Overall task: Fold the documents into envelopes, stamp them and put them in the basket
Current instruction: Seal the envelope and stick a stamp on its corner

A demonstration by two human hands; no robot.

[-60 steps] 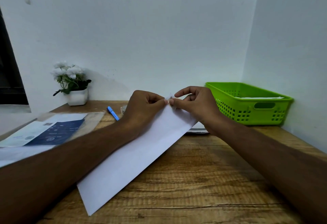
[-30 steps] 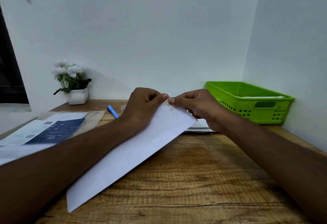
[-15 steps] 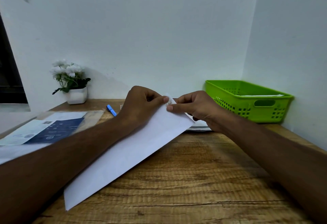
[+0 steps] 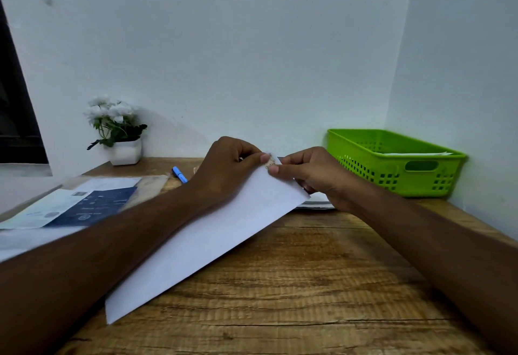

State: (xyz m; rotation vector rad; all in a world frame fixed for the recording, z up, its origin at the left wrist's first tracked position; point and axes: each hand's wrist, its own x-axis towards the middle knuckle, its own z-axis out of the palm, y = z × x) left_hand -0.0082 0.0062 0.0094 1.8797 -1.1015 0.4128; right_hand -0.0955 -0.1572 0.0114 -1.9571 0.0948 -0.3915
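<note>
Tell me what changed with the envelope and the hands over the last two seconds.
The near end of the envelope swung slightly left. The stamp, barely visible before, now shows at the far corner, where the left hand and right hand pinch the envelope with thumbs at the stamp's edges. Nothing was let go. The basket, pen and plant stayed put.

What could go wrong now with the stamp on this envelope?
1. The stamp sits at the corner of the envelope, between both thumbs; it may stick crooked or overhang the edge.
2. The left hand and right hand pinch only that corner, so the envelope may pivot on the table.
</note>
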